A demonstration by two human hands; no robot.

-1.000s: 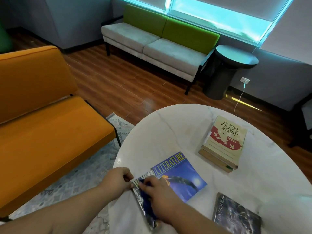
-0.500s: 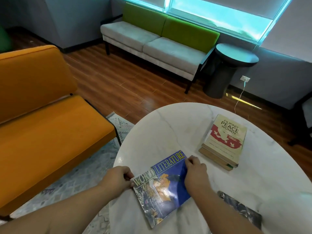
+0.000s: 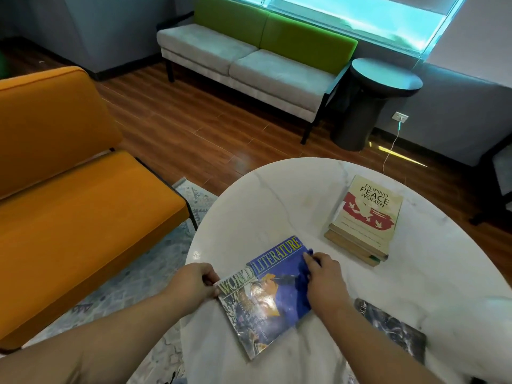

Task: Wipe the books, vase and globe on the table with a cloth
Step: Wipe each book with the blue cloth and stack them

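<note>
1. While the glossy blue World Literature book (image 3: 263,300) lay flat at 6 o'clock on the round white marble counter (image 3: 277,195), it sat directly between the two hands.
2. Its title line climbed toward 2 o'clock, so its long axis seemingly ran from 11 to 5 o'clock.
3. The left hand (image 3: 194,284) pinched the book's corner at 9 o'clock, steadying it.
4. The right hand (image 3: 325,284) gripped a bunched dark blue cloth (image 3: 302,282) and pressed it on the cover's 3 o'clock edge. Most of the cover stretched from there toward 8 o'clock, so a stroke would likely sweep that way.
5. Counted: two hands, one cloth, one blue book, one dark marbled-cover book (image 3: 390,325) at 4 o'clock, and one stack of cream books (image 3: 365,217) at 1 o'clock, seemingly three deep.
6. No vase or globe was in view.
</note>
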